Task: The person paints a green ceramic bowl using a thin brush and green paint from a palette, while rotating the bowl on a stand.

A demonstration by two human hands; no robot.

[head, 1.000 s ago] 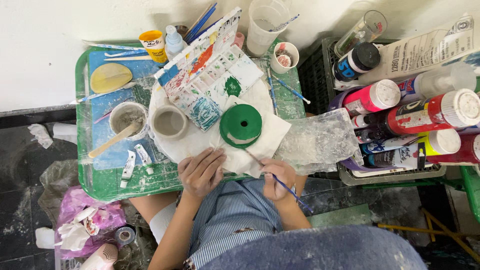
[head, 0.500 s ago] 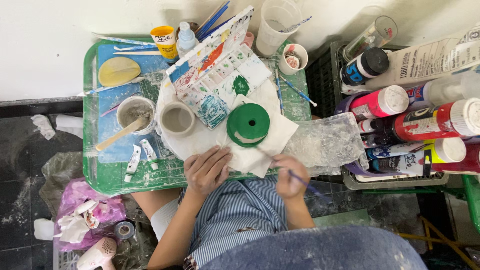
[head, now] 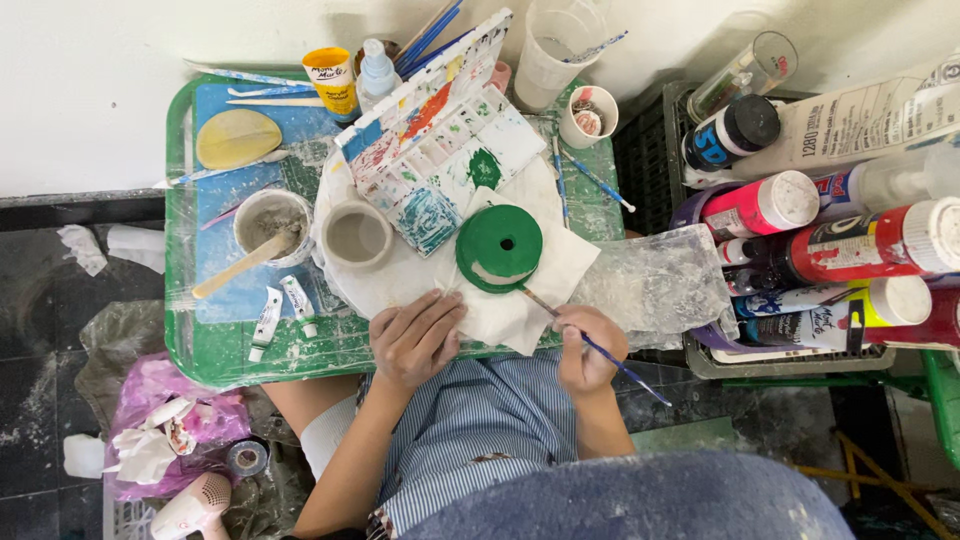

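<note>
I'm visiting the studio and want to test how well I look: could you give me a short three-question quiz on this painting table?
1. True or false: the right hand holds a thin brush whose tip reaches the green round piece.
2. What does the left hand rest on? A) the yellow paint jar B) the white paper at the near edge of the round white board C) the hair dryer
3. What stands in the grey cup at the left of the green tray?

Key: 1 true; 2 B; 3 a flat wooden stick, leaning out toward the left.
</note>
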